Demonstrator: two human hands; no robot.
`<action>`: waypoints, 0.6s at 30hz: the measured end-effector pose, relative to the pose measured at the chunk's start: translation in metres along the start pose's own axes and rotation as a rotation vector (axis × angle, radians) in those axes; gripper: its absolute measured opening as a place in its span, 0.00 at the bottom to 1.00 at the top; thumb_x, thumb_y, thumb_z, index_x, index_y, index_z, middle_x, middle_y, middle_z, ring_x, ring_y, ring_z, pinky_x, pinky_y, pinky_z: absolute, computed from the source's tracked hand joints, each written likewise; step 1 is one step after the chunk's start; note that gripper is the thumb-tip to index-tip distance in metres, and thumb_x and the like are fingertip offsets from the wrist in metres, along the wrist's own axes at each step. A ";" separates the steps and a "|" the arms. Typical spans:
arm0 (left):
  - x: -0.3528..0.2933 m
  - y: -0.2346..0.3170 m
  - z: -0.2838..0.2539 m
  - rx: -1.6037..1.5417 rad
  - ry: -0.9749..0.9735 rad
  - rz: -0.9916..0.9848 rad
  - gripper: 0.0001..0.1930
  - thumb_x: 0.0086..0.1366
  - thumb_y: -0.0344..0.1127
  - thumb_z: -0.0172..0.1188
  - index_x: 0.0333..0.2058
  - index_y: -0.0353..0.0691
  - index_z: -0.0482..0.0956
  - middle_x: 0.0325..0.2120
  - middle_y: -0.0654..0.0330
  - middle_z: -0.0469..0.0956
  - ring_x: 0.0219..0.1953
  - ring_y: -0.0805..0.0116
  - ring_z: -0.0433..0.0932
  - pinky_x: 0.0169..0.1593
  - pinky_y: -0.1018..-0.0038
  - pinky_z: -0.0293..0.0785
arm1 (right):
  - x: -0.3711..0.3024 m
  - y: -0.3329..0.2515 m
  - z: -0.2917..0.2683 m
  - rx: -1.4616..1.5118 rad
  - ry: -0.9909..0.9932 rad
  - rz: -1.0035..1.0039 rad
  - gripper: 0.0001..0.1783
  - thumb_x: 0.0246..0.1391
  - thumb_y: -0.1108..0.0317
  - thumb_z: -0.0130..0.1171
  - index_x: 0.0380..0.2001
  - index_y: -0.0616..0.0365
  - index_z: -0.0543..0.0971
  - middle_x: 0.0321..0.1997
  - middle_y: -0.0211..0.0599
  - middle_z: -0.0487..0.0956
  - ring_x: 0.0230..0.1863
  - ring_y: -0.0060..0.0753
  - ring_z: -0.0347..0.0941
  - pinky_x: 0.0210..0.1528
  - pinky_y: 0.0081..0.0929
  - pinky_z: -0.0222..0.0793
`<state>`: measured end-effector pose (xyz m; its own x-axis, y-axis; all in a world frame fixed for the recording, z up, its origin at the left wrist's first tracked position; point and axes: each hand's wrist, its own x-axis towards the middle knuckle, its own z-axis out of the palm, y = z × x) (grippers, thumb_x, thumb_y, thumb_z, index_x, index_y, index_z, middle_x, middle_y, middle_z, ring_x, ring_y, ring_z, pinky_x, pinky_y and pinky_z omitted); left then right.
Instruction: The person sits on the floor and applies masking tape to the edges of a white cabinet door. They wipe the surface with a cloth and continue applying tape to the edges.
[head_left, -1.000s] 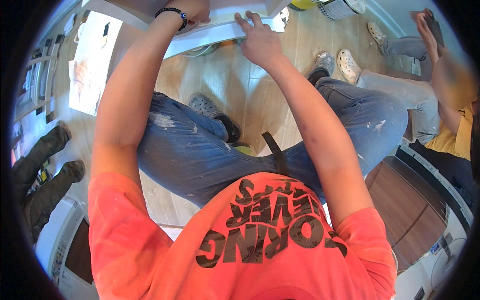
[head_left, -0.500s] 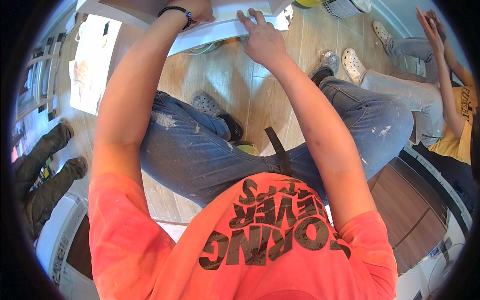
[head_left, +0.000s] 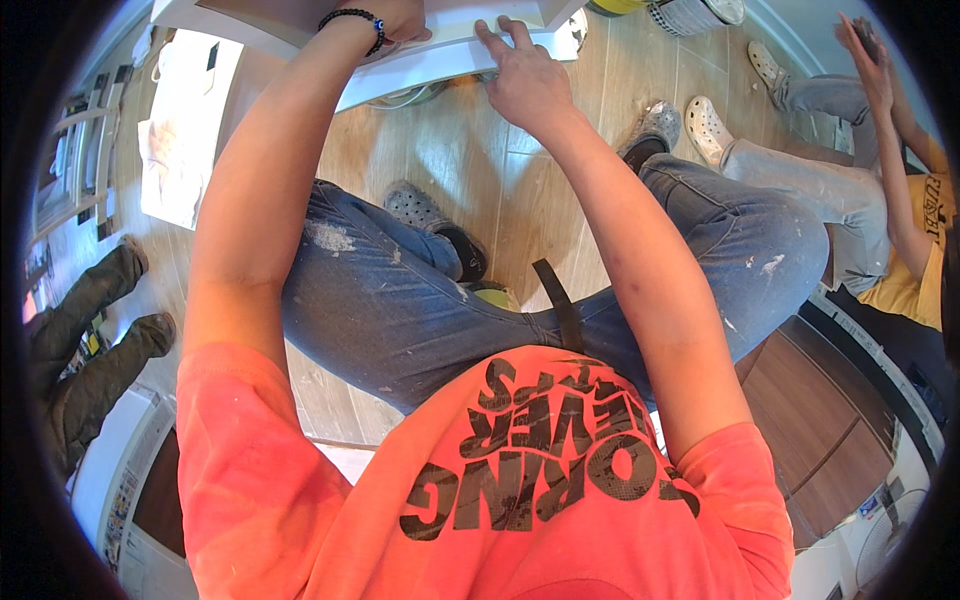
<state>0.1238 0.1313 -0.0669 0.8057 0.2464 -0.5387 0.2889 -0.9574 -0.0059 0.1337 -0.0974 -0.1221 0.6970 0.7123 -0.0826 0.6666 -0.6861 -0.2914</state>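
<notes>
At the top of the view stands a white box-like piece of furniture [head_left: 455, 57], its front edge facing me and its far side cut off. My left hand [head_left: 395, 18], with a dark beaded bracelet [head_left: 372, 25] at the wrist, reaches into it. That hand's fingers are curled against the inner surface, and whatever they may hold is hidden. My right hand [head_left: 528, 82] rests on the front edge, two fingers stretched apart over the white surface. The other fingers of that hand are partly hidden below the edge.
Pails [head_left: 697, 14] stand on the wood-look floor [head_left: 540, 190] at the far right. A seated person in a yellow shirt [head_left: 905, 275] holds a dark object at the right. Another person's legs [head_left: 90, 300] show at the left, near a white panel [head_left: 185, 130].
The seated person's hands at the right have shifted slightly, and a dark object shows more plainly in them. My own hands stay in place.
</notes>
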 end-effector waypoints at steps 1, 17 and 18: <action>-0.001 0.000 -0.001 0.000 0.001 0.001 0.28 0.61 0.57 0.66 0.43 0.34 0.88 0.47 0.42 0.85 0.48 0.44 0.84 0.55 0.54 0.78 | 0.000 0.000 0.000 0.000 -0.002 0.002 0.44 0.52 0.68 0.63 0.74 0.39 0.66 0.75 0.40 0.65 0.57 0.53 0.79 0.57 0.47 0.78; 0.011 -0.002 0.004 0.052 -0.039 0.015 0.29 0.64 0.58 0.64 0.41 0.31 0.88 0.45 0.39 0.84 0.48 0.41 0.84 0.57 0.55 0.77 | -0.002 -0.001 0.002 0.014 0.036 -0.006 0.44 0.52 0.69 0.63 0.74 0.39 0.66 0.75 0.41 0.65 0.57 0.53 0.80 0.56 0.48 0.79; 0.010 0.001 0.002 0.051 -0.056 -0.004 0.29 0.64 0.58 0.64 0.40 0.31 0.88 0.45 0.39 0.84 0.48 0.41 0.84 0.56 0.55 0.77 | -0.002 0.000 0.002 0.008 0.036 -0.004 0.44 0.52 0.69 0.63 0.74 0.39 0.66 0.75 0.41 0.65 0.57 0.53 0.80 0.56 0.48 0.79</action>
<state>0.1310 0.1326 -0.0743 0.7743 0.2425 -0.5845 0.2638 -0.9633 -0.0500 0.1321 -0.0985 -0.1240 0.7036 0.7091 -0.0467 0.6674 -0.6819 -0.2992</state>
